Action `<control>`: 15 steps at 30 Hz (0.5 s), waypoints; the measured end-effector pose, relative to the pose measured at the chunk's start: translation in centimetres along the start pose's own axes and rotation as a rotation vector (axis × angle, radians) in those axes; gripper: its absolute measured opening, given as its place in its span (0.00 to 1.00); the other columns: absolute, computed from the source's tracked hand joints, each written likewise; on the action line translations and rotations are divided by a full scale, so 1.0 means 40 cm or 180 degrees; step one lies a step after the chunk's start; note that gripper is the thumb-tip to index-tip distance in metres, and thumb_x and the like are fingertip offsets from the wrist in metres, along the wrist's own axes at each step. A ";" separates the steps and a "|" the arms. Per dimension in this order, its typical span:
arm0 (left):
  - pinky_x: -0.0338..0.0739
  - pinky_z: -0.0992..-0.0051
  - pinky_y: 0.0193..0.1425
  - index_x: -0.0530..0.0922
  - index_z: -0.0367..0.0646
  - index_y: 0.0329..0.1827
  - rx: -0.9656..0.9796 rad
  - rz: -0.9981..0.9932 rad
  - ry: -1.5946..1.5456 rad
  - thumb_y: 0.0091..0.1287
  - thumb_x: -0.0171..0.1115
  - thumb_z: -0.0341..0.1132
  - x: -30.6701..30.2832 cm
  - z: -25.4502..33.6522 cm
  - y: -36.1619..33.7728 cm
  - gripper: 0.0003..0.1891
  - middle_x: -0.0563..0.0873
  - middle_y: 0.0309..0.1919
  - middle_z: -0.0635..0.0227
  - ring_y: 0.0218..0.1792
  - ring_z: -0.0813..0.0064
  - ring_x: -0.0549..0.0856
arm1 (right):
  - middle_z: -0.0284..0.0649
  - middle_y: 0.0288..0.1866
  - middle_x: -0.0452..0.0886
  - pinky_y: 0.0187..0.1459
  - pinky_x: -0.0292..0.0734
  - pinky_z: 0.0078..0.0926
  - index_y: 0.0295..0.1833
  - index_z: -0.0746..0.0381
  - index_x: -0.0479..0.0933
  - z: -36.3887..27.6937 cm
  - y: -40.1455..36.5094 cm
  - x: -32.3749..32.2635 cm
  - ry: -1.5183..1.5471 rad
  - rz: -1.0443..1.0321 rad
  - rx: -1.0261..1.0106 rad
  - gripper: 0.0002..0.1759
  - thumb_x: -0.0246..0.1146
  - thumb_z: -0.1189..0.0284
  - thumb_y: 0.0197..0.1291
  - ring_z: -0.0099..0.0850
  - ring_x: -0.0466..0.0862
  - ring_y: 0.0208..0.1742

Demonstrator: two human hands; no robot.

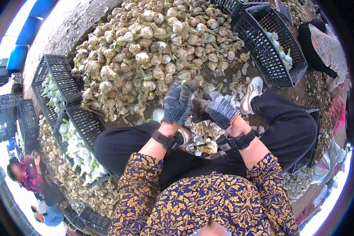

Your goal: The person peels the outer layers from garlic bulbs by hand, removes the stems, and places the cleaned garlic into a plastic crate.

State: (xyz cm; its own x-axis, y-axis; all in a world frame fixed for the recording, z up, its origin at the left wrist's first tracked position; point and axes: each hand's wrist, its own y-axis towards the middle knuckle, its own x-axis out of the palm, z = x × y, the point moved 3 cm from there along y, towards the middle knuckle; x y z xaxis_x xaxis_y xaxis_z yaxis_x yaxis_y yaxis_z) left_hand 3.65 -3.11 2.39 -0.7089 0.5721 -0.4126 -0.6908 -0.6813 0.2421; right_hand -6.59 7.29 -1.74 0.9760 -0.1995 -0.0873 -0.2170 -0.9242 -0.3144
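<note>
My left hand (pixel 177 104), in a grey knit glove, is closed at the near edge of a big heap of garlic bulbs (pixel 145 43). At its fingertips is a blurred brownish garlic bulb (pixel 191 84). My right hand (pixel 220 109), gloved the same way with an orange cuff, is closed close beside the left. Its dark fingertips point toward the left hand, and what they hold is hidden by blur. Below both hands, loose garlic skins (pixel 203 135) lie on the ground between my legs.
Black crates with cleaned white garlic stand at left (pixel 76 143), farther left (pixel 53 88) and upper right (pixel 273 47). My shoe (pixel 252 94) rests near the heap. Other people sit at lower left (pixel 25 173) and upper right (pixel 324 49). More garlic (pixel 82 192) lies behind the left crates.
</note>
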 end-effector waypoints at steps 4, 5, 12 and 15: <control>0.70 0.65 0.38 0.77 0.41 0.39 -0.0537 -0.0013 -0.0423 0.66 0.42 0.37 -0.002 0.003 0.002 0.14 0.79 0.31 0.57 0.32 0.58 0.77 | 0.48 0.27 0.78 0.32 0.74 0.32 0.35 0.64 0.75 -0.152 -0.029 -0.002 -0.0787 0.0265 0.0110 0.11 0.58 0.68 0.49 0.40 0.79 0.28; 0.69 0.67 0.34 0.76 0.37 0.36 -0.0604 0.0049 -0.0249 0.67 0.43 0.41 -0.005 0.004 0.002 0.16 0.78 0.25 0.58 0.27 0.62 0.75 | 0.49 0.26 0.78 0.32 0.73 0.33 0.34 0.65 0.74 -0.154 -0.031 -0.006 -0.1000 0.0569 0.0150 0.11 0.58 0.68 0.49 0.42 0.79 0.28; 0.73 0.67 0.30 0.74 0.38 0.35 -0.1677 -0.0360 0.0231 0.59 0.58 0.44 0.017 -0.048 0.006 0.15 0.79 0.26 0.55 0.28 0.60 0.80 | 0.49 0.25 0.77 0.32 0.72 0.31 0.32 0.66 0.72 -0.118 -0.035 -0.018 -0.0870 0.1553 0.0026 0.10 0.60 0.71 0.46 0.39 0.78 0.27; 0.75 0.74 0.36 0.74 0.39 0.47 -0.1839 0.0037 -0.1094 0.66 0.47 0.47 0.018 -0.032 0.003 0.20 0.80 0.38 0.59 0.31 0.72 0.80 | 0.38 0.32 0.75 0.39 0.71 0.21 0.41 0.65 0.69 -0.137 -0.037 -0.015 0.0159 0.1616 -0.0456 0.11 0.57 0.81 0.50 0.25 0.74 0.33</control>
State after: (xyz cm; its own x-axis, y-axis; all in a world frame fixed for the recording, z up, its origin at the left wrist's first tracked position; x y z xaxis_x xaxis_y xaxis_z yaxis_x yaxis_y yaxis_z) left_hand 3.23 -3.38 0.98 -0.7869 0.6110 -0.0865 -0.5634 -0.7685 -0.3034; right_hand -6.78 6.99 3.94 0.7492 -0.6454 -0.1487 -0.6612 -0.7418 -0.1118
